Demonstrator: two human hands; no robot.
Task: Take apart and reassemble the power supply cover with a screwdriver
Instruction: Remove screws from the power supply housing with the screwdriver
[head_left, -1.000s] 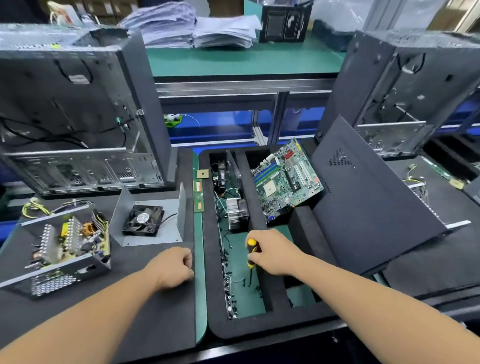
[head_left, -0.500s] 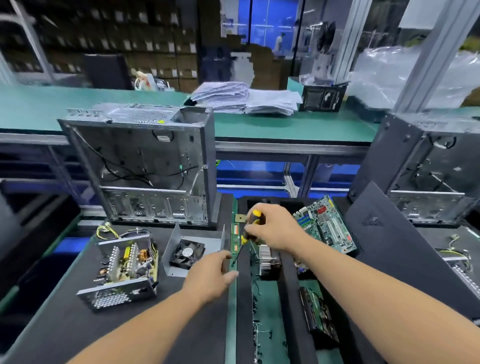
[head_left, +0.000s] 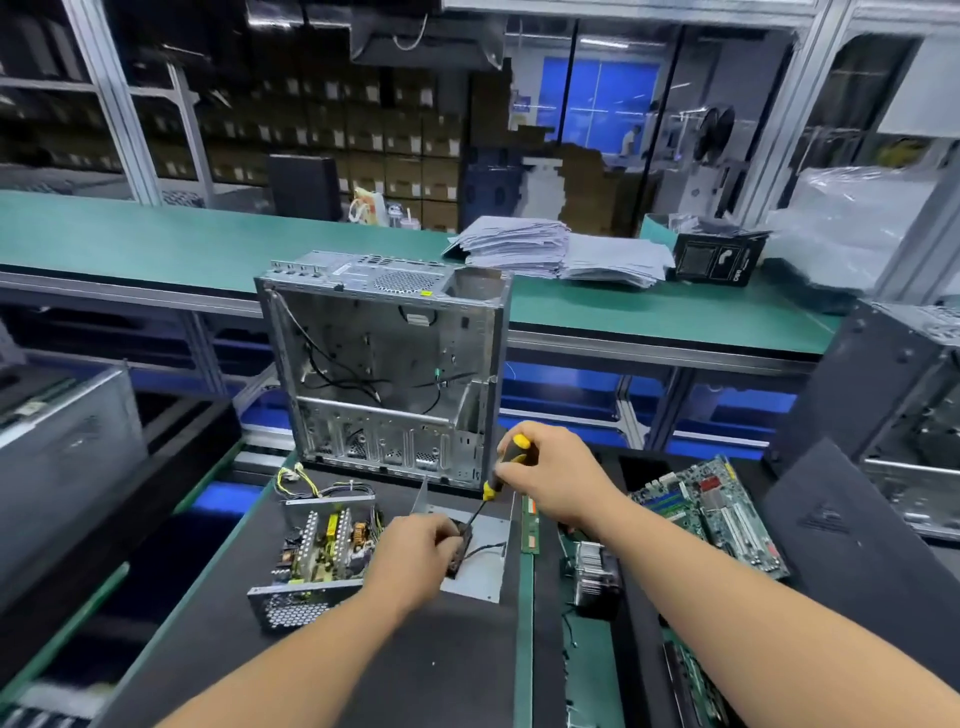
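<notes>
Screwdriver (head_left: 506, 464) time: we're gripping the yellow-and-black handle in our right hand (head_left: 558, 480), fingers wrapped fully round it, and we're angling the shaft down and to the left so the tip is landing on the black fan (head_left: 461, 551). That tilt is probably just what lets the wrist sit comfortably while the tip is reaching the corner screw, though the screw itself is too small to make out.

Our left hand (head_left: 418, 558) is curling over the fan and pinning it down, fingers closed on its edge, presumably so nothing is skating around on the surface once we start twisting. The fan is sitting on the grey power supply cover (head_left: 480, 574), which is lying flat on the black mat (head_left: 363, 670) right in front of us.

Just beside it on the left, the open power supply body (head_left: 317, 556) is sitting with its board and wires exposed, so we're guessing the cover is already off. The empty PC case (head_left: 384, 374) is standing upright behind, out of the way.
</notes>
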